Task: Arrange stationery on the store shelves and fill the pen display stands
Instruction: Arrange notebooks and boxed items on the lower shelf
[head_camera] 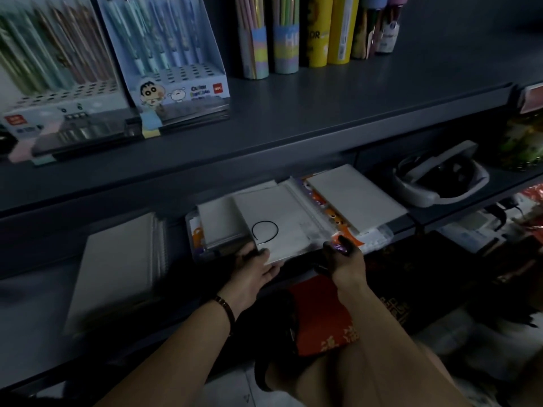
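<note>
On the lower dark shelf (pixel 176 239) lie several white notebooks with orange cartoon covers. My left hand (pixel 252 267) grips the near edge of the middle white notebook (pixel 276 227), thumb on top, fingers under it. A black elastic loop (pixel 264 230) lies on that notebook. My right hand (pixel 342 257) pinches the near corner of the orange-printed notebook pack (pixel 352 198) to its right. Another pack (pixel 217 223) lies to the left, partly under the middle one. On the upper shelf stand two pen display stands (pixel 173 54), (pixel 55 71) filled with pens.
A spiral notebook stack (pixel 117 259) lies at the lower shelf's left. Pencil tubes (pixel 296 33) stand at the back of the upper shelf (pixel 352 107). A white headset (pixel 440 177) rests at the right. A red packet (pixel 320 315) lies below, near my knees.
</note>
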Available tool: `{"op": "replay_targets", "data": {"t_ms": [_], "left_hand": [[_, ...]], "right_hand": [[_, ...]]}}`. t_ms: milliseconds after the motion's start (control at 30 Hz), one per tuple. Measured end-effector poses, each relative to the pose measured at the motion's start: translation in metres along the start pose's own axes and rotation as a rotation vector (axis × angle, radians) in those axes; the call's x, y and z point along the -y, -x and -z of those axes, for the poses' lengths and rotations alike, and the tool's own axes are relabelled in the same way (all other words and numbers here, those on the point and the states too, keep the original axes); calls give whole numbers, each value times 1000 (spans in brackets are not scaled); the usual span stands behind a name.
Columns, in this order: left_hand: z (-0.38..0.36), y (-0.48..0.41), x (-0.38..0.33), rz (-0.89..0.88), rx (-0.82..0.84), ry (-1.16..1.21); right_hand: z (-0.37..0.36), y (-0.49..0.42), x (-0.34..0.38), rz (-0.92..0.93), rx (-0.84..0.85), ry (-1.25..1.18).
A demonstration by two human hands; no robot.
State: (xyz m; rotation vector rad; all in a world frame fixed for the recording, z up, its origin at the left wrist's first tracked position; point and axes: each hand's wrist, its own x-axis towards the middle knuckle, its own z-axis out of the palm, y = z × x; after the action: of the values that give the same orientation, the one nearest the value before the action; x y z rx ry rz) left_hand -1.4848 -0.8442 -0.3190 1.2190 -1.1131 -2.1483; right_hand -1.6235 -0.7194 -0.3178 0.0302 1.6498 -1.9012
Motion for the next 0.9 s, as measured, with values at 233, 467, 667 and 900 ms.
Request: {"op": "replay_targets", "data": {"t_ms": [233, 467, 667, 900], "left_hand": [[43, 25, -15, -20, 55, 93], [121, 45, -43, -15, 40, -7], [199, 65, -71, -42, -37, -223], [278, 90, -74, -288, -205, -553]], "right_hand": [[-17, 9, 1, -239, 88, -370], [-54, 49, -14, -18, 260, 1], [-108, 70, -43, -47, 282, 24], [-177, 87, -81, -80, 454, 137]]}}
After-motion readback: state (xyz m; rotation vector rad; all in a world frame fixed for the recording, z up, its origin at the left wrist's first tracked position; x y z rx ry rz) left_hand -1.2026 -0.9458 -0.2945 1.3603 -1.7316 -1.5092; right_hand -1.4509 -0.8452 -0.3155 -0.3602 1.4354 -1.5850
